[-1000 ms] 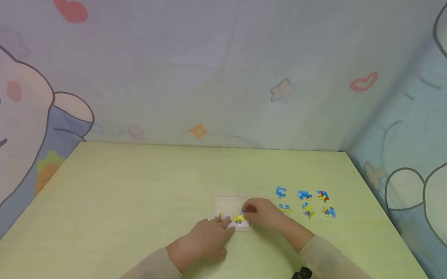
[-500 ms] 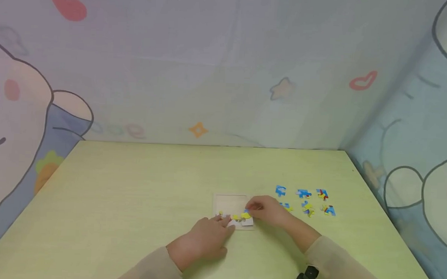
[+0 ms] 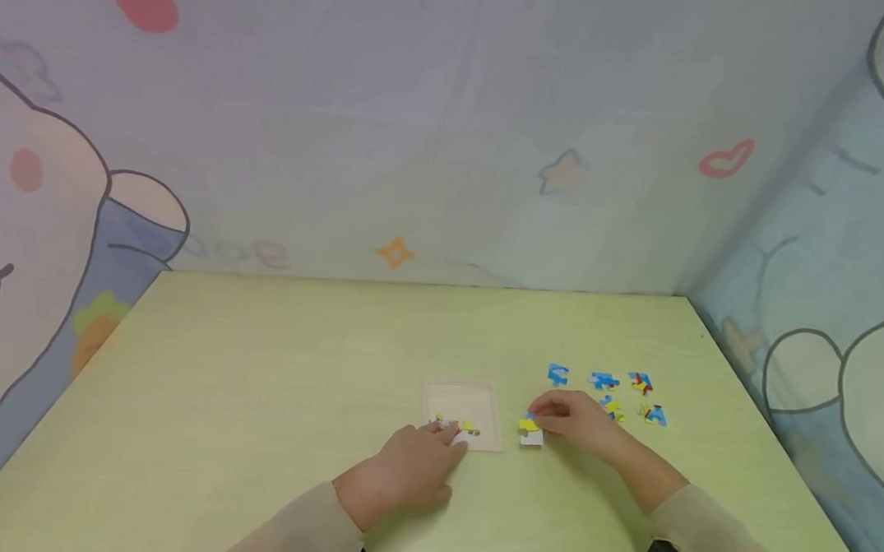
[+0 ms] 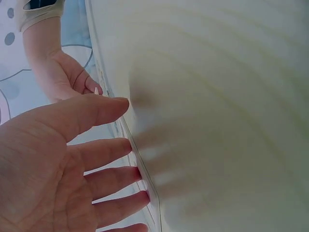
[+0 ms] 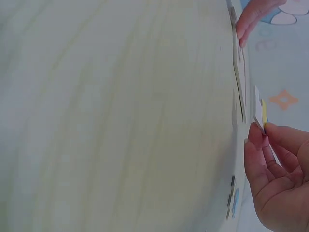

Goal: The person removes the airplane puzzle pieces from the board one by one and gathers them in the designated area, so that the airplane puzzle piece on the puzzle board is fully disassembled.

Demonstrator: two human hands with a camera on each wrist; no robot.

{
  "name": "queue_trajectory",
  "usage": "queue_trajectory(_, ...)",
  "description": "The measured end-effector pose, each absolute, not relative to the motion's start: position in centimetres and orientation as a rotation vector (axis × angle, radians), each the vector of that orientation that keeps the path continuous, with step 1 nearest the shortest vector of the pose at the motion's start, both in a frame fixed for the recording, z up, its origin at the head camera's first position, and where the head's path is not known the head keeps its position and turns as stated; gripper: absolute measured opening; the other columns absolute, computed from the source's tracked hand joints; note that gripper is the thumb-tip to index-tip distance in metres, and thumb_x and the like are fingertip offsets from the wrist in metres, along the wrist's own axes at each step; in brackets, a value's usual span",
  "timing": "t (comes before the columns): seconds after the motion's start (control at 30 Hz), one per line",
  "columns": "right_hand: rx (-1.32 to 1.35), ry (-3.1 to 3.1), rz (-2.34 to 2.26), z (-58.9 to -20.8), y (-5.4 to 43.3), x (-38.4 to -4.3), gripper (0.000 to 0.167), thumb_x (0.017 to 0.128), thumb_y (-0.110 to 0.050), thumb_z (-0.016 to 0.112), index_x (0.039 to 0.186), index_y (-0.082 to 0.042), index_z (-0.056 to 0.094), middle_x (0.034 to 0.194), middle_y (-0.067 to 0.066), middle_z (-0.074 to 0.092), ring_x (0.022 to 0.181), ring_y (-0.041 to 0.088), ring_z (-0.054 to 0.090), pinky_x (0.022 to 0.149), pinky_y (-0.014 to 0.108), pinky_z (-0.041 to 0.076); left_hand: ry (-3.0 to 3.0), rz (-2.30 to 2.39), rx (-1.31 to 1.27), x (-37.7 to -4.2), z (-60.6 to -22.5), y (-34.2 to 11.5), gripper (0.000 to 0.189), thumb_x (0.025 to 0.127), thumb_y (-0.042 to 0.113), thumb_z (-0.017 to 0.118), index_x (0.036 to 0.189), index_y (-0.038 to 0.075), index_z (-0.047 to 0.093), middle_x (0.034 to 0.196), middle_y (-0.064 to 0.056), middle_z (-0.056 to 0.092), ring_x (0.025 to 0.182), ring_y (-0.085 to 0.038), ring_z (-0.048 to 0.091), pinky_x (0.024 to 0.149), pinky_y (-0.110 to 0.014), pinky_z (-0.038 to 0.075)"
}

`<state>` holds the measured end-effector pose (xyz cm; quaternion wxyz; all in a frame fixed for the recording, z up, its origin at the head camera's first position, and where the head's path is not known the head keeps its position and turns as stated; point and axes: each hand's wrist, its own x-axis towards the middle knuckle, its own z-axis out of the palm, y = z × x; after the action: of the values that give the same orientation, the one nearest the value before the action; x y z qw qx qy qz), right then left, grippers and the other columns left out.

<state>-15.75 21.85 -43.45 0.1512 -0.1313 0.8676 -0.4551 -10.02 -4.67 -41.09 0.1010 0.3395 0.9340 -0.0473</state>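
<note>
Between thumb and fingertips, my right hand (image 3: 576, 418) pinches a puzzle piece (image 3: 530, 435) with white, yellow and blue on it. The right wrist view shows that piece (image 5: 259, 108) edge-on, raised over the table. To its left lies a square puzzle tray (image 3: 485, 393) with a pale frame. A few joined pieces (image 3: 469, 429) line its front side. My left hand (image 3: 411, 468) rests its outstretched fingers on those pieces and the tray's front edge, partly covering them. In the left wrist view the left hand's fingers (image 4: 113, 179) are straight along the tray's edge.
Several loose puzzle pieces, such as a blue one (image 3: 559, 374) and a red-and-blue one (image 3: 641, 383), lie to the right of the tray. One is partly hidden behind my right hand. The pale table (image 3: 260, 367) ends at a printed cloth backdrop (image 3: 448, 144).
My right hand has lifted the white, yellow and blue piece from the tray's right front corner and carried it right, off the tray. The left hand stays in place.
</note>
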Motion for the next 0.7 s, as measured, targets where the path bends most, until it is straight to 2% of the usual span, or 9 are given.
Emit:
queue_trajectory(0.23,-0.31,2.48,-1.33,-43.0,24.5,-15.2,0.019,0.09,-0.011,0.061,0.105,0.001,0.063,0.097,0.006,0.063,0.086,0.02,0.057,0.073,0.031,0.051,2.774,-0.171,1.023,-10.1,-41.1,-4.6,0.053,0.084,0.036,0.06,0.133,0.017,0.052,0.141,-0.002,0.044,0.128,-0.021,0.042,0.088,-0.039,0.045)
queue_trajectory(0.7,-0.246,2.514,-1.35,-43.1,29.1,-14.8,0.025,0.092,-0.008,0.057,0.111,0.008,0.058,0.099,0.011,0.062,0.081,0.02,0.056,0.069,0.028,0.051,2.742,-0.173,0.958,-10.4,-41.2,-4.3,0.054,0.086,0.038,0.059,0.136,0.019,0.049,0.144,-0.001,0.04,0.13,-0.021,0.039,0.094,-0.042,0.041)
